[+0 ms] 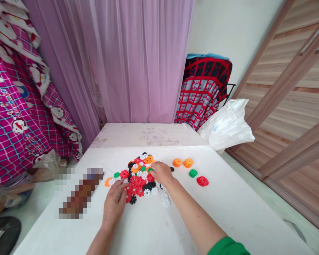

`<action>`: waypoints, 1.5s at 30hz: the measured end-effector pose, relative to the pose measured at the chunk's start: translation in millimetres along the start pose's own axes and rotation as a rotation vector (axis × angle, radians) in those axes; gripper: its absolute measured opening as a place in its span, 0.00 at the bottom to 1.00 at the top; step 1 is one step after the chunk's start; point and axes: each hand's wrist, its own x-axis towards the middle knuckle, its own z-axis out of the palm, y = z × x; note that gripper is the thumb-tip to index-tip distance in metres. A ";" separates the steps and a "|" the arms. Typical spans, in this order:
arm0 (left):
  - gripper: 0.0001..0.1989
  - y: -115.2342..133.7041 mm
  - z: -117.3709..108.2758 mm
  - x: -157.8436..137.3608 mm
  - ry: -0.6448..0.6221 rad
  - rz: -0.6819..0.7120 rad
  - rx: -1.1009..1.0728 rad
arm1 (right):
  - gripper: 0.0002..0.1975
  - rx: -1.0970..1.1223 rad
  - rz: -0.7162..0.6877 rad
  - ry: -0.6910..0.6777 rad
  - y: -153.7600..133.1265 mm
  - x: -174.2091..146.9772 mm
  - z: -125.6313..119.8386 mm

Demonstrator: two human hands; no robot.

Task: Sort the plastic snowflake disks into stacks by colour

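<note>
A mixed pile of notched plastic snowflake discs [137,184] in red, black, white, orange and green lies in the middle of the white tabletop. My left hand [115,198] rests at the left edge of the pile, its fingers apart and touching the red discs. From the right, my right hand [161,173] reaches over the pile, with its thumb and fingertips closed at a green disc [150,170]. To the right stand two orange disc stacks [177,163], a small green stack [193,173] and a red stack [202,181].
A blurred-out brown object [81,194] lies on the table [149,233] at the left. Beyond the right edge are a white plastic bag [228,124] and a wooden wardrobe [287,117]. Purple curtains [143,63] hang behind, and pink patterned fabric [18,106] hangs at left.
</note>
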 end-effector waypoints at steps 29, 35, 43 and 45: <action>0.18 -6.4 2.1 1.1 -0.020 0.002 0.001 | 0.14 0.109 0.355 0.241 170.0 -73.4 -43.6; 0.19 -5.4 -1.5 1.9 -0.023 -0.015 0.004 | 0.15 0.074 0.326 0.161 175.3 -70.5 -38.1; 0.20 -8.3 0.3 0.6 -0.018 -0.020 0.008 | 0.13 0.051 0.301 0.122 175.9 -72.6 -42.6; 0.20 -10.3 1.6 0.2 -0.012 -0.022 0.008 | 0.13 -0.002 0.256 0.138 180.2 -76.6 -47.4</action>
